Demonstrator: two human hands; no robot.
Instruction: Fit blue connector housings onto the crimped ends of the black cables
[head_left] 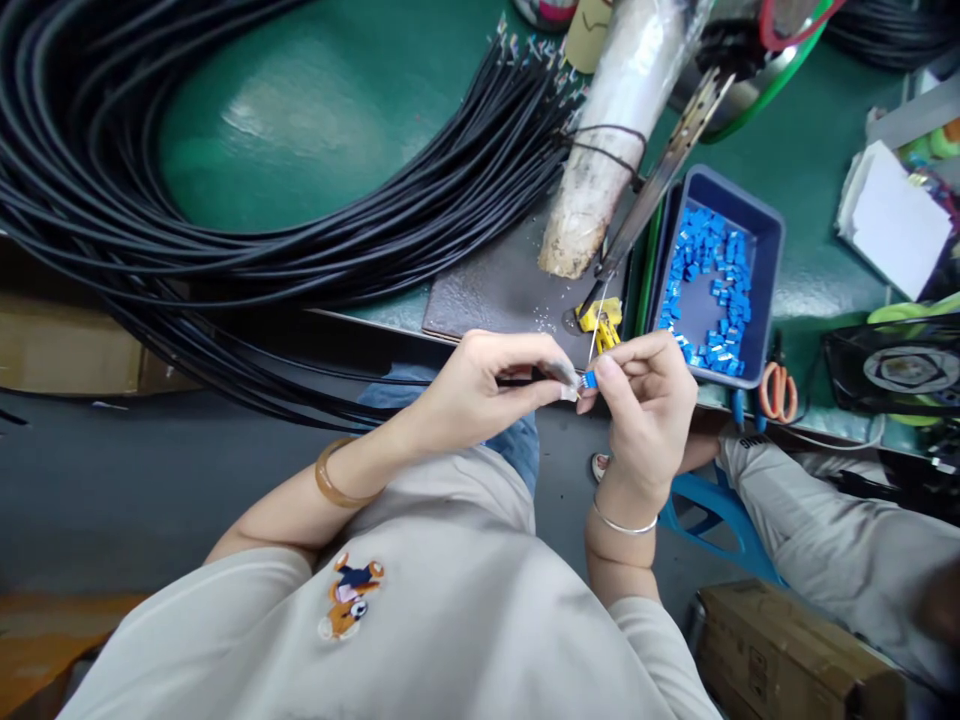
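Observation:
My left hand (499,380) is closed around the end of a black cable, with pale finger covers on its tips. My right hand (646,400) pinches a small blue connector (589,380) between thumb and fingers. The connector meets the cable end, where thin wires partly show; I cannot tell whether they are joined. Just above the fingertips, a thin bright wire or tip (595,335) comes down from a slanted metal rod (660,175). Behind the hands, a yellow clip-like tool (602,322) lies on a dark mat (487,285).
A thick bundle of black cables (315,255) curves across the green table (300,120), bare coloured ends upward. A wrapped white tube (607,165) hangs over the mat. At right stand a bin (776,240) of blue connectors, orange-handled scissors (778,392) and a seated person (810,530).

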